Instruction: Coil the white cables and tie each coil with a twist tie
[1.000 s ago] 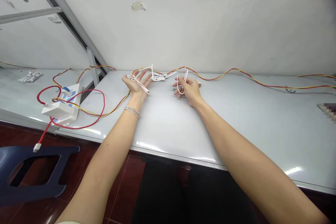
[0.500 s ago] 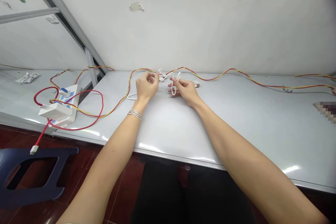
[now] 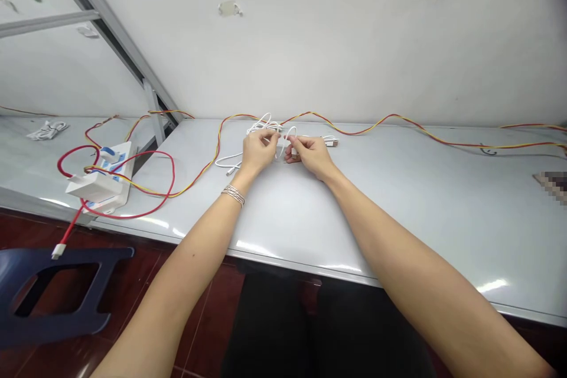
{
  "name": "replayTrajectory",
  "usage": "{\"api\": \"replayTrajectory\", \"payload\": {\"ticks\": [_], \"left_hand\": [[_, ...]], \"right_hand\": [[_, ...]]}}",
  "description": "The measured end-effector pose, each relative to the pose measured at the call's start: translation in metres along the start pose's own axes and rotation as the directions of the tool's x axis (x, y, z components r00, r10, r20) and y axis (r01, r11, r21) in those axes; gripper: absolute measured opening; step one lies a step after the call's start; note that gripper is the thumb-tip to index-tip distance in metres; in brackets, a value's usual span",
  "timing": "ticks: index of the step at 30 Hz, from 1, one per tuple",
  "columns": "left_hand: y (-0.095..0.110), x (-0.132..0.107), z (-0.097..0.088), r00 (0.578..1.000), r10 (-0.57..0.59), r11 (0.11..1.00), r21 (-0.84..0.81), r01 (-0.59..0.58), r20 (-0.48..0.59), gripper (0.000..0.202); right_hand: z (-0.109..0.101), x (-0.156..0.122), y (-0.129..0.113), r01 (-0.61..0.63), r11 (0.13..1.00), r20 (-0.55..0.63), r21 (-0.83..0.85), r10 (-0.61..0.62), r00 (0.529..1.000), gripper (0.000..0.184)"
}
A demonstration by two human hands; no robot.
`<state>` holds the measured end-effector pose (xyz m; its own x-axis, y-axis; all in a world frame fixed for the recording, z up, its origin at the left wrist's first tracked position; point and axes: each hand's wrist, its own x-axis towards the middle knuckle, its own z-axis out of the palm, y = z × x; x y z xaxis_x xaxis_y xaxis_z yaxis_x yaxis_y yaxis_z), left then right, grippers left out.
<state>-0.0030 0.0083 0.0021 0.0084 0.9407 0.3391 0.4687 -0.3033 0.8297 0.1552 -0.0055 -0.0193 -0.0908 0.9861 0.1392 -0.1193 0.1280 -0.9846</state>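
Observation:
A thin white charging cable (image 3: 290, 131) runs in a small loop between my two hands. My left hand (image 3: 259, 150), a silvery bracelet on its wrist, pinches part of it between thumb and finger. Just to the right, my right hand (image 3: 312, 155) has its fingers closed on the cable too, and the fingertips of both hands are close together. Loose white cable coils (image 3: 264, 124) lie behind my left hand. A small connector (image 3: 231, 171) rests on the table left of that wrist. Behind my right hand, a USB plug end (image 3: 332, 142) shows in part.
At the left, a white power strip (image 3: 126, 180) holds a charger (image 3: 95, 187) and a red cable (image 3: 173, 180). Red and yellow wire (image 3: 372, 131) trails along the wall. A bundled white cable (image 3: 48, 130) lies far left. A blue stool (image 3: 84, 257) stands below the table edge.
My left hand has moved right and slightly down, closer to my right hand. The cable loop at my right fingers has changed shape. Coils and a connector beside my left hand now show more.

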Motion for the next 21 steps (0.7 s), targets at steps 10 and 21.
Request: {"api": "replayTrajectory", "payload": {"ticks": [10, 21], "left_hand": [[-0.006, 0.006, -0.011, 0.958, -0.138, 0.990, -0.071, 0.124, -0.253, 0.024], [0.001, 0.006, -0.004, 0.945, -0.285, 0.793, -0.514, 0.326, 0.160, 0.028]], "right_hand": [[-0.002, -0.004, -0.014, 0.005, 0.997, -0.178, -0.077, -0.019, 0.984, 0.039], [-0.009, 0.001, -0.013, -0.049, 0.988, -0.100, 0.145, 0.064, 0.993, 0.042]]}}
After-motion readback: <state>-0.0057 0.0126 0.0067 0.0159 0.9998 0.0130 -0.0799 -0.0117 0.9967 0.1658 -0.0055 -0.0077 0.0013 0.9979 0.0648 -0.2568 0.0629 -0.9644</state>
